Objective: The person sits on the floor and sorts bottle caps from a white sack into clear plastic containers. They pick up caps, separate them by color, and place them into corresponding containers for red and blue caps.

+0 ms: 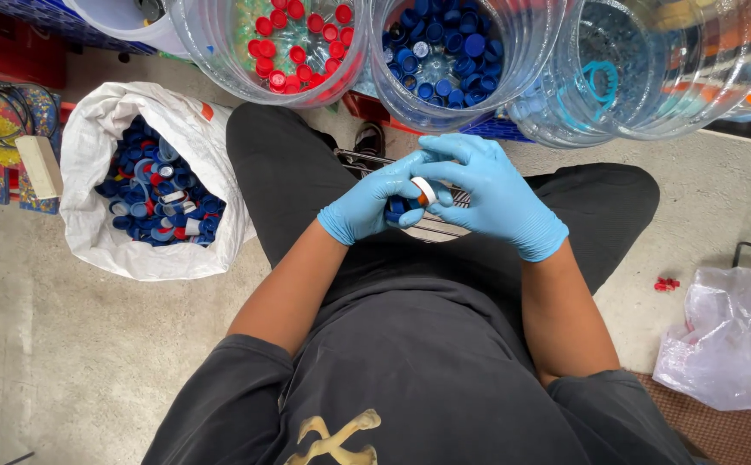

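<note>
Both hands were gloved in blue and brought together over the lap. By the left hand [367, 205] a cluster of blue bottle caps [397, 209] was cupped, the fingers curled closed around it. A white cap [424, 190] with an orange inside was pinched at the fingertips of the right hand [496, 194], touching the left thumb, just above the cupped caps. To the left, on the concrete floor, a white sack [91, 232] stood open, filled mostly with blue caps mixed with some red and white ones. Ahead of the knees, three clear plastic tubs were set side by side: red caps were held in the first tub [212, 47], blue caps in the middle tub [384, 82], and the third tub [694, 95] was seen just beside them. A crumpled clear bag [728, 336] lay at the right.
</note>
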